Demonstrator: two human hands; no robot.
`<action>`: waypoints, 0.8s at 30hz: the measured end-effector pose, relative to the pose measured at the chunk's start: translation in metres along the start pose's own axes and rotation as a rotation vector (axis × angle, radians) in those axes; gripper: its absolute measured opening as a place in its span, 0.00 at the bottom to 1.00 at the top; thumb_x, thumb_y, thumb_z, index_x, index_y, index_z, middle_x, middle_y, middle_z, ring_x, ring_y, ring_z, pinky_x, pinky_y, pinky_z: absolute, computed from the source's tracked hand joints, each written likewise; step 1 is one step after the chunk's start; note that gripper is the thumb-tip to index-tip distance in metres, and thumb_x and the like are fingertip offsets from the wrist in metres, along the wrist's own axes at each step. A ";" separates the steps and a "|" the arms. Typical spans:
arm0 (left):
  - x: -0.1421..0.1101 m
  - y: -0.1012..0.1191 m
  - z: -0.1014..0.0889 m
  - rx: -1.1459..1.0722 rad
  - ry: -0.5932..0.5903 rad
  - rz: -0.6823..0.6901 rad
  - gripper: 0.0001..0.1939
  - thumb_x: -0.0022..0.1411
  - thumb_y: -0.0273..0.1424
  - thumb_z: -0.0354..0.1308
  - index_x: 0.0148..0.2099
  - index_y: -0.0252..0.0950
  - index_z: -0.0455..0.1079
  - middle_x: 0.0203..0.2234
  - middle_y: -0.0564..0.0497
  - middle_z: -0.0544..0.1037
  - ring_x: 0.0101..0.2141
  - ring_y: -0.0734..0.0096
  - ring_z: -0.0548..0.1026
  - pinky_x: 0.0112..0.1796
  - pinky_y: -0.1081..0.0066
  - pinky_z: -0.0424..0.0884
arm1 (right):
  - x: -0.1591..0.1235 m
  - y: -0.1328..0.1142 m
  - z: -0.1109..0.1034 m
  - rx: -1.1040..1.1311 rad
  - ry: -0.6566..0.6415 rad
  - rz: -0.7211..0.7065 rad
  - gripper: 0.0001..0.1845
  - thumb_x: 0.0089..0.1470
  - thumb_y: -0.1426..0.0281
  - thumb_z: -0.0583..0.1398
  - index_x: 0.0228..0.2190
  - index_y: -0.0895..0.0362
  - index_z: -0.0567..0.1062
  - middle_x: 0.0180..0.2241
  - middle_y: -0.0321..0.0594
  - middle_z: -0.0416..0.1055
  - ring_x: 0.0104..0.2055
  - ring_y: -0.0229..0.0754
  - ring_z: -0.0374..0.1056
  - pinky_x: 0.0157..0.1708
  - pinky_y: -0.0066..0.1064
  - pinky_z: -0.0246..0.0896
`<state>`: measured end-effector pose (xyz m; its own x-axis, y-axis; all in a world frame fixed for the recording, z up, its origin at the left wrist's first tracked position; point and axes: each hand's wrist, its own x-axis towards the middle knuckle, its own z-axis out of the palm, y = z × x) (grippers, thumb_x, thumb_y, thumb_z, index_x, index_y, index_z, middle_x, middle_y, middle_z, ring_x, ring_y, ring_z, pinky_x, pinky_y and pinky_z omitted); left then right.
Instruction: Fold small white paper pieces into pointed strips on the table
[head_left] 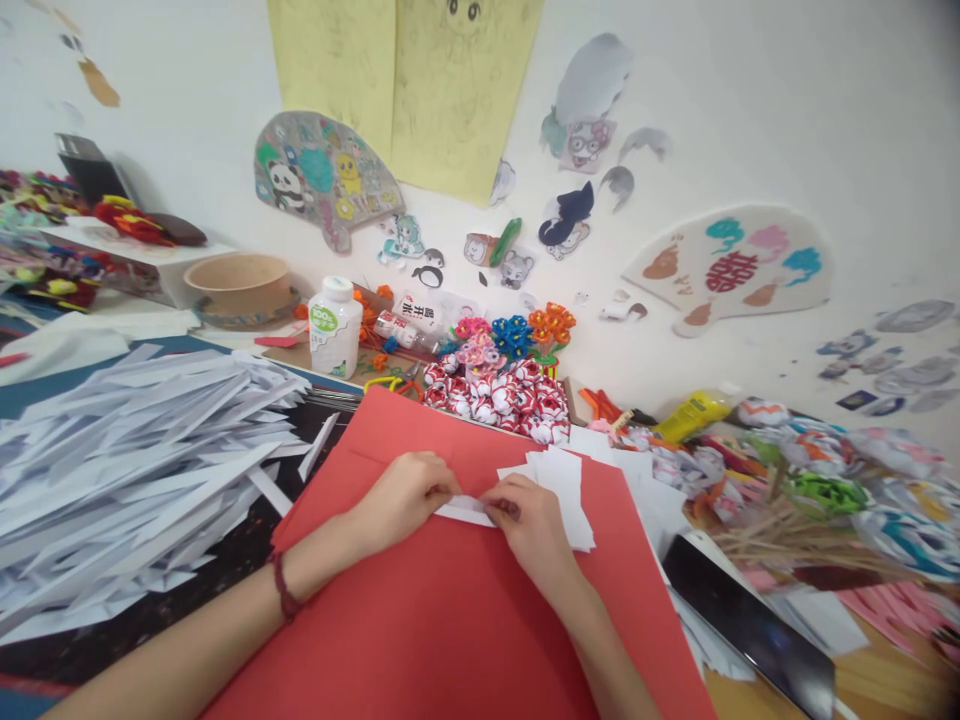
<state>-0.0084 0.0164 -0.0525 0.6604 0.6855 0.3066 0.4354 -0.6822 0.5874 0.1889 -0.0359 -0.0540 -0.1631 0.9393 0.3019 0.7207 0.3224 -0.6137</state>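
A large red sheet of card covers the table in front of me. On it, my left hand and my right hand meet over a narrow white paper strip. Both hands have their fingers curled and pinch the strip from either end. A small stack of white paper pieces lies just beyond my right hand. A dark red cord sits round my left wrist.
A big heap of folded white paper strips fills the left. Behind the red card stand a white bottle, paper flowers and red-and-white paper balls. At right lie a black phone, a yellow tube and flowers on sticks.
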 end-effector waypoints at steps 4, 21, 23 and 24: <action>0.000 0.001 -0.008 0.107 -0.092 0.112 0.13 0.62 0.23 0.49 0.39 0.39 0.75 0.29 0.50 0.76 0.33 0.71 0.71 0.35 0.75 0.64 | -0.002 0.000 -0.002 -0.072 -0.033 -0.064 0.11 0.50 0.82 0.56 0.26 0.56 0.75 0.27 0.38 0.68 0.32 0.40 0.64 0.32 0.30 0.58; -0.001 0.002 -0.009 0.422 -0.191 0.365 0.09 0.64 0.26 0.49 0.36 0.34 0.71 0.28 0.49 0.75 0.33 0.67 0.70 0.32 0.70 0.61 | -0.004 0.000 0.001 -0.515 -0.155 -0.414 0.13 0.57 0.81 0.51 0.27 0.60 0.73 0.26 0.41 0.65 0.31 0.43 0.59 0.29 0.33 0.57; -0.001 0.004 -0.009 0.469 -0.202 0.381 0.08 0.64 0.26 0.50 0.34 0.34 0.70 0.27 0.49 0.74 0.32 0.67 0.70 0.31 0.70 0.61 | -0.004 0.001 0.003 -0.577 -0.157 -0.454 0.14 0.58 0.80 0.51 0.26 0.61 0.73 0.26 0.41 0.64 0.30 0.43 0.58 0.28 0.34 0.56; -0.001 0.005 -0.009 0.495 -0.207 0.385 0.08 0.63 0.26 0.51 0.33 0.33 0.70 0.26 0.49 0.74 0.31 0.67 0.70 0.31 0.70 0.61 | -0.004 0.001 0.004 -0.603 -0.152 -0.470 0.14 0.58 0.80 0.50 0.26 0.61 0.73 0.25 0.42 0.64 0.29 0.42 0.58 0.28 0.34 0.55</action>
<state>-0.0126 0.0144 -0.0426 0.9077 0.3395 0.2467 0.3418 -0.9391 0.0350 0.1879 -0.0383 -0.0588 -0.6012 0.7400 0.3017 0.7880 0.6118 0.0698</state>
